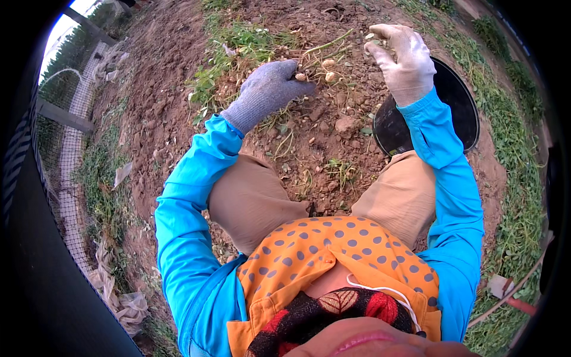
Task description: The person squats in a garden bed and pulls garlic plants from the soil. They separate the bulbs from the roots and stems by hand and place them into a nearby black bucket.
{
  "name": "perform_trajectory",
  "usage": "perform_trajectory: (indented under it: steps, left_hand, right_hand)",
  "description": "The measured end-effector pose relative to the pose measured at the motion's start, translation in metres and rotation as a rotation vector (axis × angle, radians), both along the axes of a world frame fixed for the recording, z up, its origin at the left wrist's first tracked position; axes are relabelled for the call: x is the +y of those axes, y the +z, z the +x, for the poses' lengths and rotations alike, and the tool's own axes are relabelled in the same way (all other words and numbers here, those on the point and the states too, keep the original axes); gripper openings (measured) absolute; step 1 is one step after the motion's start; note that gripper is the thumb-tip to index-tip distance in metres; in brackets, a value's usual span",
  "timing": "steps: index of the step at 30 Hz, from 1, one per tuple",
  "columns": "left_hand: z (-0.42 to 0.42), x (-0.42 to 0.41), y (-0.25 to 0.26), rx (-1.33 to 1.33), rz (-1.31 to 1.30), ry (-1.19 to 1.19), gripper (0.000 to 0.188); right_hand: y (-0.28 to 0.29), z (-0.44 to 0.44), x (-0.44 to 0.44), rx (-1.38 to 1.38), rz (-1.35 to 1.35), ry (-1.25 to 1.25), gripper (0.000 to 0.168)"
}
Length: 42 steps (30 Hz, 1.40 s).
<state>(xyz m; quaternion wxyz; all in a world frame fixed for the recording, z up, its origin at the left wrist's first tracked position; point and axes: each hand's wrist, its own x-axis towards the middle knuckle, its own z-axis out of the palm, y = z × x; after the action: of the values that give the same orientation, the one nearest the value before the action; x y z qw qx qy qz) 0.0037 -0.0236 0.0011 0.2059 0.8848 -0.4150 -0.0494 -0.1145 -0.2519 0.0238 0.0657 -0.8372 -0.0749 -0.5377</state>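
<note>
My left hand (pixel 279 87), in a grey knit glove, is closed around the stems and roots of an uprooted peanut plant (pixel 328 47). Its leafy tops (pixel 254 40) lie beyond and left of the hand. Several pale peanut pods (pixel 329 76) hang from the roots just right of the fingers. My right hand (pixel 403 56), in a whitish glove, is raised to the right, its fingers curled around small pale pieces that look like pods or leaves. Below the right wrist stands a black bucket (pixel 455 102), partly hidden by the blue sleeve.
Loose brown soil with clods (pixel 347 125) and plant scraps lies between my knees. Green vines (pixel 513 156) run along the right. At the left are a mesh fence (pixel 73 165), a post (pixel 64 116) and crumpled plastic sheeting (pixel 131 308). A wooden-handled tool (pixel 513 290) lies lower right.
</note>
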Motion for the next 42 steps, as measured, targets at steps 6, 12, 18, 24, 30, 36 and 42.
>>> perform_trajectory:
  steps: [6,12,18,24,30,36,42]
  left_hand:
    - [-0.005,-0.008,-0.014,-0.316,0.061,-0.003,0.038]
    - [-0.034,-0.026,0.013,-0.19,0.133,0.085,0.041]
    - [-0.036,-0.023,0.012,-0.198,0.114,0.106,0.047]
    - [-0.021,-0.017,0.004,-0.157,0.048,0.101,0.043]
    - [-0.011,-0.009,0.002,0.043,-0.014,0.129,0.037]
    - [-0.005,-0.009,0.003,0.279,-0.166,0.238,0.045]
    - [-0.007,-0.006,0.002,0.78,-0.602,0.111,0.022]
  right_hand:
    - [0.002,-0.009,0.078,0.947,0.32,0.118,0.053]
    - [0.001,0.002,0.073,1.006,0.432,-0.072,0.058]
    - [-0.003,0.004,0.065,1.043,0.443,0.005,0.045]
    - [-0.012,0.005,0.062,1.0,0.487,0.182,0.022]
    - [-0.02,0.005,0.058,0.933,0.625,0.458,0.014]
    - [-0.022,0.001,0.055,0.854,0.473,0.432,0.012]
    - [-0.019,0.005,0.056,0.96,0.739,0.23,0.025]
